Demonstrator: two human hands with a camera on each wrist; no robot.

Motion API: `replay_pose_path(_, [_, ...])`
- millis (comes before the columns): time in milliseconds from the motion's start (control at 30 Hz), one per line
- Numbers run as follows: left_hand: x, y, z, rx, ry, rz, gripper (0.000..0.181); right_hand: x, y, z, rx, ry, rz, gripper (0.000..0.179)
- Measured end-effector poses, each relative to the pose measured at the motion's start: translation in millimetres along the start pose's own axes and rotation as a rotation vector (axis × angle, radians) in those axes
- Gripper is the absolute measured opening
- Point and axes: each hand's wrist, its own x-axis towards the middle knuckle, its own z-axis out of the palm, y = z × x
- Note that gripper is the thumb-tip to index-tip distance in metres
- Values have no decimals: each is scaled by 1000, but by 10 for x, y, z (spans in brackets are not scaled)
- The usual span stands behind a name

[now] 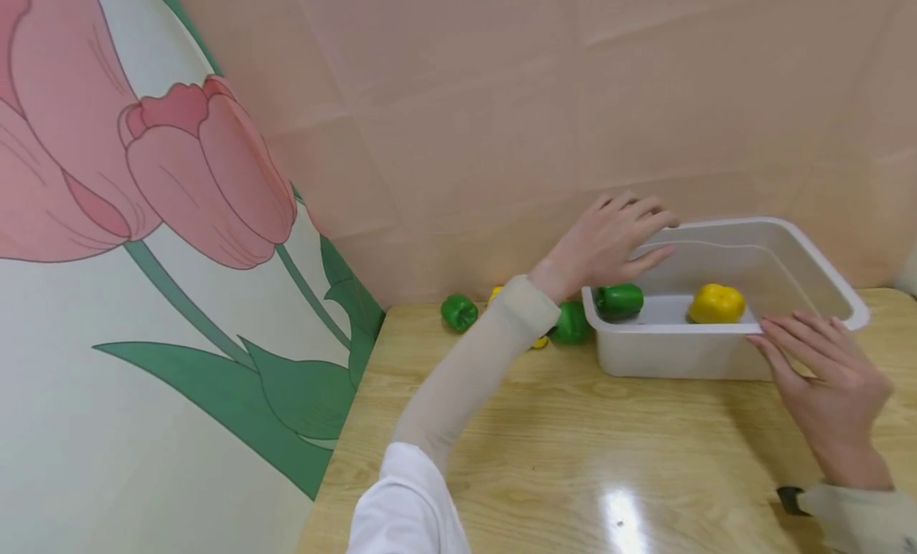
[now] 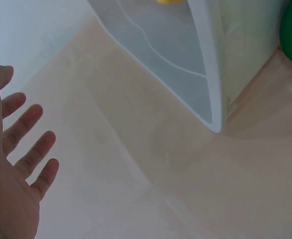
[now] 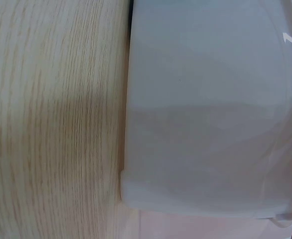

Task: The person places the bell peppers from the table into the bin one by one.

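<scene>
A white plastic bin [image 1: 680, 351] stands on the wooden table, with a green bell pepper [image 1: 620, 300] and a yellow bell pepper [image 1: 716, 304] inside. My left hand [image 1: 609, 239] hovers over the bin's left end, fingers spread and palm bare in the left wrist view. At the front right, my right hand [image 1: 834, 379] holds the bin's rim, fingertips on top and thumb on the outer side. Only a sliver of that hand shows at the edge of the right wrist view, beside the bin's wall [image 3: 211, 109].
Left of the bin lie two green bell peppers, one against its side [image 1: 571, 323] and one farther off [image 1: 458, 312]. Between them, bits of yellow [image 1: 540, 343] show around my left sleeve. A pinkish cloth backdrop [image 1: 466, 140] and a tulip-printed panel [image 1: 215, 339] border the table.
</scene>
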Motion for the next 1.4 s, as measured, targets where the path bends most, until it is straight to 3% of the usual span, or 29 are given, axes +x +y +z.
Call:
replay_pose_path(267, [-152, -59, 25, 7, 39, -16, 45, 10, -23, -6, -12, 4, -9, 30])
replay_pose_path(667, [-367, -159, 71, -75, 7, -55, 46, 7, 12, -13, -30, -4, -15, 33])
replay_pose_path(1400, [-629, -300, 295, -75, 13, -98, 45, -4, 6, -15, -22, 1, -12, 32])
